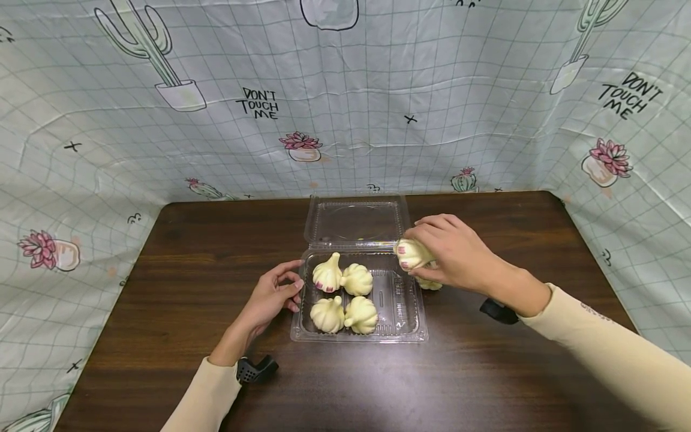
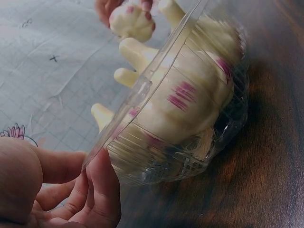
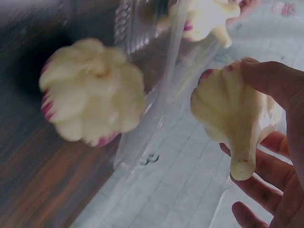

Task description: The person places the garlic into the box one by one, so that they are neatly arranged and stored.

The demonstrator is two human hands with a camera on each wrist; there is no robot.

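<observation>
A clear plastic clamshell box lies with its lid folded back, and several garlic bulbs sit in its left half. My left hand pinches the box's left rim between thumb and fingers, as the left wrist view shows. Over the box's right edge, my right hand grips a garlic bulb with purple marks, its stem toward the palm side. Another garlic bulb rests on the table just right of the box, partly hidden under the right hand in the head view.
The clear lid lies toward the back of the dark wooden table. A cloth printed with cacti hangs behind and on both sides. Each wrist wears a black strap.
</observation>
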